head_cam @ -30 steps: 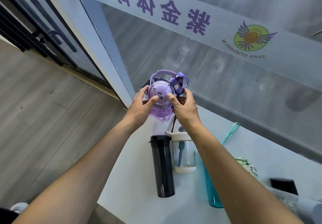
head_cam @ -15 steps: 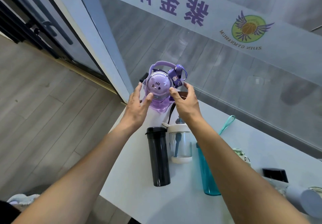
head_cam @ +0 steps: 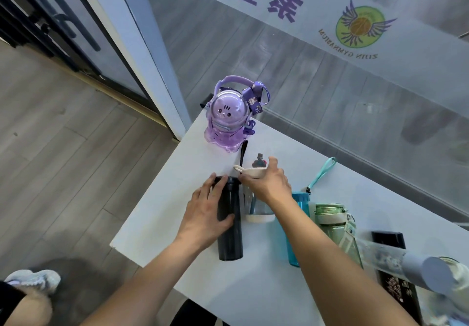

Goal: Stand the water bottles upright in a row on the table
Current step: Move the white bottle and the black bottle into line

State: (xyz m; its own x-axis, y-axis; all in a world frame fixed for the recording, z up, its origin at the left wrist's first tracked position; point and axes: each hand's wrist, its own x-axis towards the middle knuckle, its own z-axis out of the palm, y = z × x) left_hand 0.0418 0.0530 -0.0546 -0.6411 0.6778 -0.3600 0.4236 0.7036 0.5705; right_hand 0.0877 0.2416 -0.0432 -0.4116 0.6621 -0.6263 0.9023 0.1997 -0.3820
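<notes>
A person is leaning over a white worktop [head_cam: 157, 226] set against a glass partition, both bare arms reaching forward among a line of water bottles. The left hand [head_cam: 206, 215] is wrapping around the upper half of a black bottle [head_cam: 229, 237] that is lying on its side near the worktop's left edge, fingers curling over its barrel and thumb pressing its right side. The right hand [head_cam: 269, 185] is closing on the cream lid of a clear bottle [head_cam: 257, 207] lying just beside the black one, fingers gripping the lid's rim. Behind them, at the far corner of the worktop, a purple bunny-faced bottle [head_cam: 228, 120] with a strap is standing upright, untouched. To the right, a teal bottle [head_cam: 298, 226] with a turquoise loop is lying partly under the right forearm, and a green bottle [head_cam: 335, 226] is lying next to it. Further right, a black rectangular case [head_cam: 390, 272] is resting on the worktop, with a pale grey-capped bottle [head_cam: 416, 270] blurring across the lower right corner.
</notes>
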